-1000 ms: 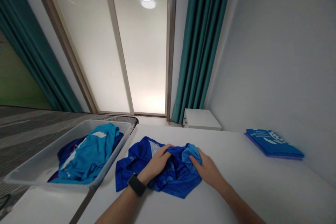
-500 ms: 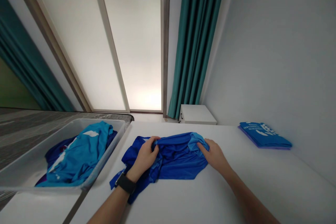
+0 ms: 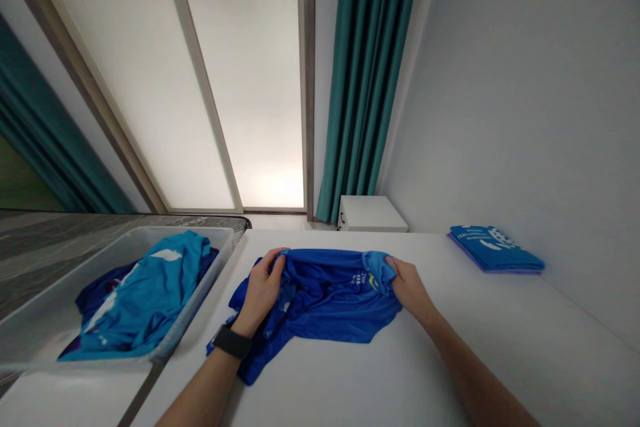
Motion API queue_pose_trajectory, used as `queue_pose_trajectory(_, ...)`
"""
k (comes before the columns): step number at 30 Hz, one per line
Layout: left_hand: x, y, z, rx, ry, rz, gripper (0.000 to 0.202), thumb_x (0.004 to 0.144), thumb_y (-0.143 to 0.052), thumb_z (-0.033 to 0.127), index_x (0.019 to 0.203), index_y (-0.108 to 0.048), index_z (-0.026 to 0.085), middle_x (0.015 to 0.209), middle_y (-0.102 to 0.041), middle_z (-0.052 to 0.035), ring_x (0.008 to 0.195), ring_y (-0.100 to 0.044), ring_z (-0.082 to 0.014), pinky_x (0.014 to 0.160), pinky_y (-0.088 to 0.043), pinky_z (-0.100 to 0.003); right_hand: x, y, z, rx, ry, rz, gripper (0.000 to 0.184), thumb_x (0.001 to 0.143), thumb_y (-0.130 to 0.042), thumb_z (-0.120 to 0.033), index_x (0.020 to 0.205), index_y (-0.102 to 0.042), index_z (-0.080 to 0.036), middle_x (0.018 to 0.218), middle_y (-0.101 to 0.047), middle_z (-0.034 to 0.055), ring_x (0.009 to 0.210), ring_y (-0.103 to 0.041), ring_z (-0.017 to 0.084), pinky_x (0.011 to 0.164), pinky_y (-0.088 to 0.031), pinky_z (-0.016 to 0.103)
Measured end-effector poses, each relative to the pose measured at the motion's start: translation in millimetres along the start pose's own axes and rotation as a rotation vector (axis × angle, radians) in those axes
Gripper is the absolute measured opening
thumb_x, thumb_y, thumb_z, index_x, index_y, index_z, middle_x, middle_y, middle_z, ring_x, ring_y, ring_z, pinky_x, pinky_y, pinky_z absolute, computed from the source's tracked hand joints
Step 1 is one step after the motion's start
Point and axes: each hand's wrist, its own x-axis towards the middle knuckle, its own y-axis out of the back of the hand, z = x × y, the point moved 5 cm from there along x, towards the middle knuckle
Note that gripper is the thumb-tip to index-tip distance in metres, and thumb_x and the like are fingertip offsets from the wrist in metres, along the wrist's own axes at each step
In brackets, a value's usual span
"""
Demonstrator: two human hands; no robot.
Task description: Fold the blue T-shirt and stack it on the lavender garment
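Note:
A crumpled blue shirt (image 3: pixel 330 320) lies on the white table (image 3: pixel 360 387) in front of me, its upper edge pulled taut between my hands. My left hand (image 3: pixel 263 285), with a black watch on the wrist, pinches the shirt's upper left part. At the upper right corner my right hand (image 3: pixel 410 287) grips a lighter blue bunched part. Small white and yellow print shows near that corner. Loose folds of the shirt spread below and to the left, partly hidden by my left hand and forearm.
A translucent plastic bin (image 3: pixel 193 310) at the left holds bright blue and dark garments (image 3: pixel 150 300). Folded blue clothing (image 3: pixel 495 248) lies at the table's right, near the wall. Behind the table are a white cabinet (image 3: pixel 373 213), a teal curtain (image 3: pixel 367 80) and frosted sliding doors (image 3: pixel 255 100).
My hands have moved slightly apart, stretching the shirt's upper edge straighter. The white and yellow print has come into view. The whole view has shifted a little.

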Motion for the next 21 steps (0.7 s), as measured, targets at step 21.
queue_pose_trajectory(21,-59,-63.8,50,0.351,-0.373,-0.407,0.071,0.086,-0.061,0.032,0.150,-0.030,0.022,0.142,-0.046,-0.0132,0.123,-0.047,-0.0285,0.103,-0.037,-0.044,-51,-33,-84,-0.038,0.506,-0.023,0.024,0.094,-0.040,-0.018,0.105,-0.061,-0.023,0.099,-0.068,0.0070,0.098,-0.059,0.023,0.097,-0.043,0.042)
